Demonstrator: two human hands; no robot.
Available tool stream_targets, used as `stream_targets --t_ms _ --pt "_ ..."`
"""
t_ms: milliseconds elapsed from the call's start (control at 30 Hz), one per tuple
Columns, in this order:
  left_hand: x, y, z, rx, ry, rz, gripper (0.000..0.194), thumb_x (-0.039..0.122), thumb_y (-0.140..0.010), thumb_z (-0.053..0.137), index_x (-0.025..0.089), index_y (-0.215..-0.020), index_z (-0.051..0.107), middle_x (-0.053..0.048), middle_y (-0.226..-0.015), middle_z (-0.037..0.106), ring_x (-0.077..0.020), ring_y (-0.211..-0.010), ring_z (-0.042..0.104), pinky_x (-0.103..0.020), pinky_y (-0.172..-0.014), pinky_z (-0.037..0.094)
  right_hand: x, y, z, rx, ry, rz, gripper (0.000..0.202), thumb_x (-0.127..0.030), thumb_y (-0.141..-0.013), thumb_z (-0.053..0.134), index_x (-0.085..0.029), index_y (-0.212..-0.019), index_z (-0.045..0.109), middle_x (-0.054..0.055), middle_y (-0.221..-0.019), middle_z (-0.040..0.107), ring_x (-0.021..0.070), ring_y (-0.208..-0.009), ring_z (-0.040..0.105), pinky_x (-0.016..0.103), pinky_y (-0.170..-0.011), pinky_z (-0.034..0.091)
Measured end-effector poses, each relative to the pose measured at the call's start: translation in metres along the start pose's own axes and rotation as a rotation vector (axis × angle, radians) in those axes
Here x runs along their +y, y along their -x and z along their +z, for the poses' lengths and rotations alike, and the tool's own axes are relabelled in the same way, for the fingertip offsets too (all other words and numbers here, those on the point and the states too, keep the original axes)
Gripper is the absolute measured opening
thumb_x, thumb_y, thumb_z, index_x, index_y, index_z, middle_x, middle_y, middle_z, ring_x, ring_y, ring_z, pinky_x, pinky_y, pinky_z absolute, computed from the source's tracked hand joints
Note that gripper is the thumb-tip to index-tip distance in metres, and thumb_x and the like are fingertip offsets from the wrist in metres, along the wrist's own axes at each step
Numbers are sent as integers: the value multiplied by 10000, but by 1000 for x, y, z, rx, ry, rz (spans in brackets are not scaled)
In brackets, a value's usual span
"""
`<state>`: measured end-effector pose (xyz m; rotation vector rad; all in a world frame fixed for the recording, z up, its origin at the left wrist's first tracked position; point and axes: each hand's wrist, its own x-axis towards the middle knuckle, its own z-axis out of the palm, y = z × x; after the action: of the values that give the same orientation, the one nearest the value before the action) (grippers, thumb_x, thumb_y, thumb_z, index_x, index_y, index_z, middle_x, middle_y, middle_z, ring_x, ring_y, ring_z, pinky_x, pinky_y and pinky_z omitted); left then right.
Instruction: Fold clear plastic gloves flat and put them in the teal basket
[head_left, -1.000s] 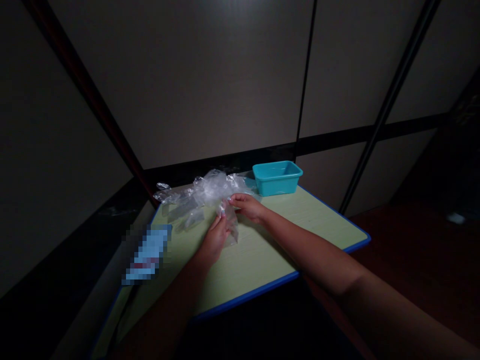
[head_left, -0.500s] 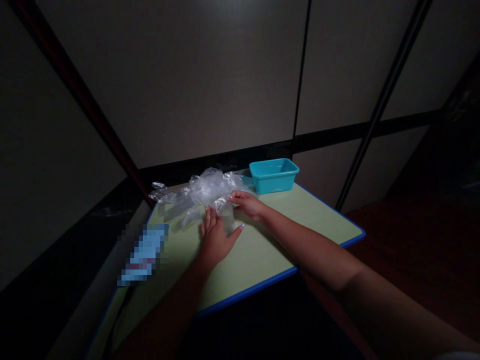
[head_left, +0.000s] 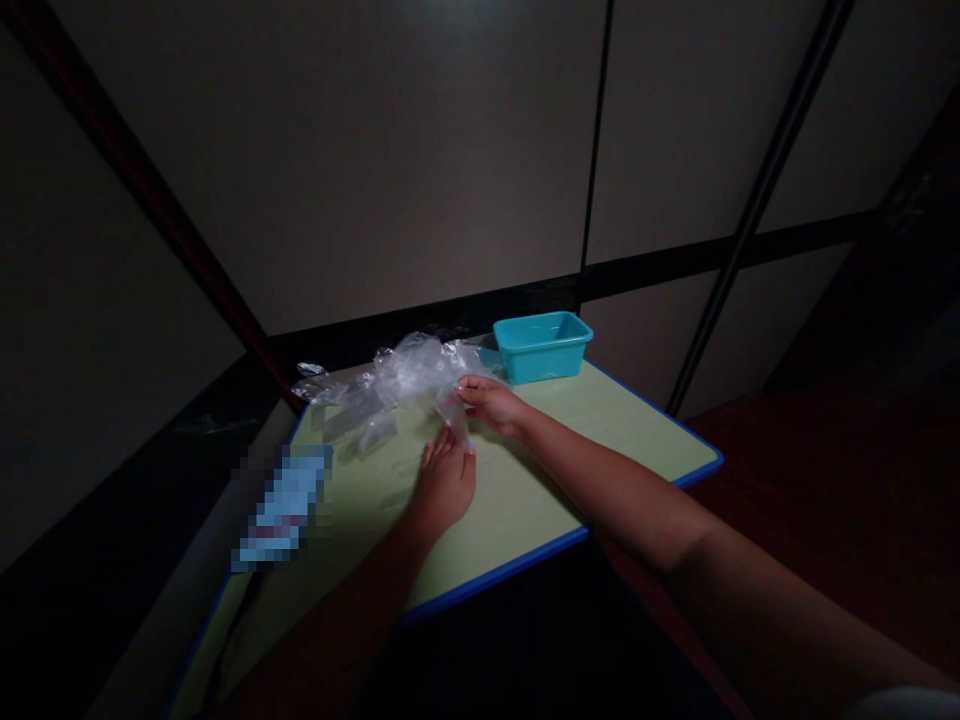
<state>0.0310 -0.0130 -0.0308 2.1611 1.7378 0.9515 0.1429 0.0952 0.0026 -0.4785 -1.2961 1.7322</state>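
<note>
Clear, crinkled plastic (head_left: 412, 372) lies in a heap along the back of the pale green table (head_left: 517, 500). My right hand (head_left: 491, 403) pinches a piece of it between thumb and fingers, at the heap's right front. Just nearer to me, my left hand (head_left: 448, 482) is at the lower end of that same thin piece, its thumb drawn in near the fingers; the plastic stretches between the two hands. A turquoise bin (head_left: 544, 350) stands behind and to the right of my right hand.
A blurred-out light blue packet (head_left: 289, 505) lies at the table's left edge. Dark-framed panels (head_left: 435, 160) rise directly behind the table. The table's blue edge (head_left: 495, 578) runs in front, with dark red floor (head_left: 795, 470) to the right.
My left hand has moved slightly down and right, and its spread thumb has come in toward the fingers. The piece of plastic now hangs narrower between my hands. The view has shifted slightly.
</note>
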Motion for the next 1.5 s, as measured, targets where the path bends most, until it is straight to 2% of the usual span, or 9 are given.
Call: stream_targets --t_ms 167,300,467,600,800,1000,1100,1300,1500 --pt "1 4 3 -63 -31 69 301 369 -848 432 176 -927 650 -147 -1097 654 -308 -1227 439 -455 -1092 164 1 0 1 -7 1 6 211 -294 -658 719 -178 -634 545 -23 -627 574 111 -614 498 235 -616 351" --pt "4 5 2 -61 21 80 327 441 -835 460 177 -868 651 -151 -1000 676 -324 -1184 471 -452 -1095 156 2 1 2 -21 -15 26 226 -295 -635 742 -177 -638 550 -32 -602 556 104 -579 478 228 -585 337" --pt "12 4 -9 -30 -101 82 354 433 -815 513 164 -1003 647 -171 -1135 620 -339 -1213 436 -479 -1095 130 0 2 3 -33 -30 16 244 -308 -618 757 -178 -641 552 -40 -588 543 97 -558 457 227 -572 330" --pt "11 2 -28 31 -218 8 556 509 -739 606 198 -1197 554 -170 -1352 464 -369 -1325 266 -557 -1079 21 -1 3 3 -68 -31 7 288 -349 -597 772 -180 -648 545 -36 -591 555 104 -556 469 232 -573 338" --pt "-3 3 -47 -50 -254 -84 782 589 -699 614 198 -1343 407 -191 -1473 269 -372 -1357 201 -551 -1056 151 -4 6 5 -82 -26 19 295 -350 -620 765 -180 -651 526 -34 -612 554 103 -574 479 232 -586 353" --pt "8 12 -33 -244 -270 125 647 594 -791 493 208 -1307 434 -157 -1432 363 -338 -1349 238 -565 -1068 112 -5 6 4 -94 -39 18 309 -366 -603 777 -178 -661 539 -33 -622 567 99 -578 490 221 -573 360" --pt "19 15 -25 -255 -354 117 679 637 -816 395 147 -1282 456 -176 -1397 405 -330 -1343 251 -537 -1073 151 -4 5 3 -86 -43 5 314 -363 -587 785 -169 -666 551 -32 -628 568 95 -581 489 219 -581 366" --pt "24 18 -16 -296 -449 81 849 694 -816 286 42 -1357 344 -233 -1460 272 -344 -1354 220 -561 -1057 173 0 4 3 -81 -27 -5 292 -343 -608 767 -162 -672 547 -26 -632 560 95 -582 486 218 -571 354" --pt "21 19 -14 -282 -479 116 856 718 -803 271 48 -1320 401 -237 -1449 292 -371 -1349 217 -557 -1035 221 3 2 1 -75 10 4 313 -365 -593 771 -163 -693 554 -40 -597 537 88 -535 451 216 -536 315"
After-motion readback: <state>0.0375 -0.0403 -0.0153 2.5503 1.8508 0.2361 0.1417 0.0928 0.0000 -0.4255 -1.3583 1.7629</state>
